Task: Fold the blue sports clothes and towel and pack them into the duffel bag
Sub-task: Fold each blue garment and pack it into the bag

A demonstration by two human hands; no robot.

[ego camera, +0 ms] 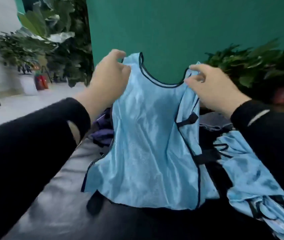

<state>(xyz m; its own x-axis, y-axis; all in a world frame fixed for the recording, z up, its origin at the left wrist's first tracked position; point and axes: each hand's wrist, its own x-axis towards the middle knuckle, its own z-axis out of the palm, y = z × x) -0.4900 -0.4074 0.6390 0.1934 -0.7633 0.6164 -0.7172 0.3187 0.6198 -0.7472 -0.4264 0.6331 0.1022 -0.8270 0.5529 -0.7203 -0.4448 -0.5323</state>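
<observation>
Blue sports vest (148, 135), light and shiny with dark piping, hangs in the air in front of the person, held up by its two shoulder straps. Their left hand (109, 78) has its fingers curled round the left strap, and their right hand (212, 85) pinches the right strap between thumb and fingertips, so both hands are closed on the cloth and the neckline sags in a curve between them. The hem falls to the dark glossy surface (51, 196) below and seems to brush it. On the right a second blue garment (252, 184) lies crumpled on that surface, partly under the right sleeve. Behind the vest, low and to the left, sits a heap of dark purple fabric (103, 129); whether that is the duffel bag I cannot say. Beyond stand a green wall panel (172, 32) and leafy plants (38, 40).

To my eye the folding of this vest is only starting. It would go best if they kept the straps level and pulled apart so the cloth hangs flat, then lowered it hem first onto the surface, clear of the other garment. The fabric looks slippery, so I would press each fold down.
</observation>
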